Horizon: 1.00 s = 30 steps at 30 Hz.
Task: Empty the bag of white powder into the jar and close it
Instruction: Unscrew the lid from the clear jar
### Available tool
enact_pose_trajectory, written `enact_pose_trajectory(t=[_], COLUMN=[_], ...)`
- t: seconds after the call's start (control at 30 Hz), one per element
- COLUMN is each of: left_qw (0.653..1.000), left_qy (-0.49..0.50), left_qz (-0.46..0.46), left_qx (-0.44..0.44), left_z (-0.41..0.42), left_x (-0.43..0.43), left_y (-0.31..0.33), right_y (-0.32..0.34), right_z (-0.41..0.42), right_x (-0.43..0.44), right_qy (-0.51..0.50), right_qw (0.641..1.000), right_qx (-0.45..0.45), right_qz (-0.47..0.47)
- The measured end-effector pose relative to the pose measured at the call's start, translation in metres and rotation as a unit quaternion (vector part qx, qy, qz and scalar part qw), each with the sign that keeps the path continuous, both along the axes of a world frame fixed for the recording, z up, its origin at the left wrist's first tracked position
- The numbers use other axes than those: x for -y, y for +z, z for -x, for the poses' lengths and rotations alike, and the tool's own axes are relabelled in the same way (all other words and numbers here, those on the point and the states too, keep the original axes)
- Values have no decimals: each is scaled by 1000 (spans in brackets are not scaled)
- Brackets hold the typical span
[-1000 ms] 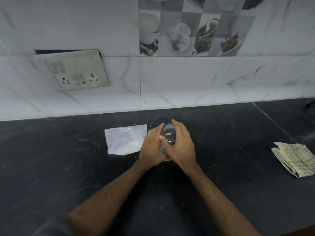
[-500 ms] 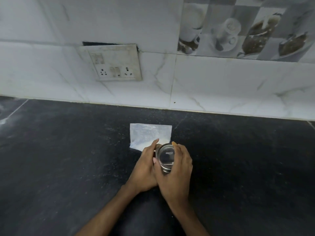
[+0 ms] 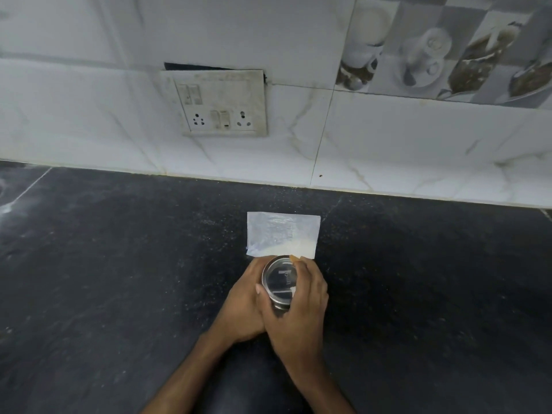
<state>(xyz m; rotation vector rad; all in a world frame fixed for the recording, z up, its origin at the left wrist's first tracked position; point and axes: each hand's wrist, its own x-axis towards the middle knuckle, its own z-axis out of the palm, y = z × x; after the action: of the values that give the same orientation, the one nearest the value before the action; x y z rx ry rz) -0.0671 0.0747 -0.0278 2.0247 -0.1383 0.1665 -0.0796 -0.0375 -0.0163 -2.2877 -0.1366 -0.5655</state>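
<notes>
— Hands? Left [image 3: 243, 306] and right [image 3: 301, 309] both wrapped round the jar [image 3: 279, 283], lid on.
— Bag [image 3: 282, 234]? Flat on the worktop [image 3: 119, 279], just beyond the jar, wallward, long axis left-right, equally near both.

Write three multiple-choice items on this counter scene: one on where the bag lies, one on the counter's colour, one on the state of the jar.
1. Where does the bag of white powder lie?
A. Beyond the jar, toward the wall
B. To the right of the jar, near the counter's edge
C. Inside the jar

2. What colour is the counter?
A. White
B. Black
C. Wooden brown

3. What is the state of the jar?
A. Lying on its side, untouched
B. Standing alone, with both hands away
C. Held by both hands, lid on

Answers:
1. A, the bag lies flat between the jar and the tiled wall.
2. B, the stone surface is dark and speckled.
3. C, the left hand and right hand wrap round it, and its clear lid sits on top.
</notes>
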Motion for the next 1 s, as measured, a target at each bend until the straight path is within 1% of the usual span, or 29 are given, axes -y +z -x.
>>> enact_pose_trajectory(t=[0.07,0.17,0.3,0.37,0.5,0.63,0.8,1.0], left_qw=[1000,1000,999,999,998,997,998,998], left_qy=[3,18,16,7,4,3,6,18], left_qz=[7,15,23,31,41,51,42,41], left_qx=[0,-15,-33,-41,-47,-52,-48,-48], left_z=[0,3,2,1,0,2,4,6], left_x=[1,2,2,0,-1,0,2,4], left_y=[-1,-1,0,-2,-2,-2,2,2], right_y=[0,13,35,42,48,52,53,49], right_z=[0,0,-6,-10,-14,-19,-22,-29], right_x=[1,8,16,18,21,26,33,41], right_qy=[3,18,27,45,67,103,144,183], right_qw=[1000,997,986,978,977,972,969,969], right_qx=[-7,-60,-94,-134,-142,-147,-153,-137], right_qz=[14,36,135,154,142,153,129,96])
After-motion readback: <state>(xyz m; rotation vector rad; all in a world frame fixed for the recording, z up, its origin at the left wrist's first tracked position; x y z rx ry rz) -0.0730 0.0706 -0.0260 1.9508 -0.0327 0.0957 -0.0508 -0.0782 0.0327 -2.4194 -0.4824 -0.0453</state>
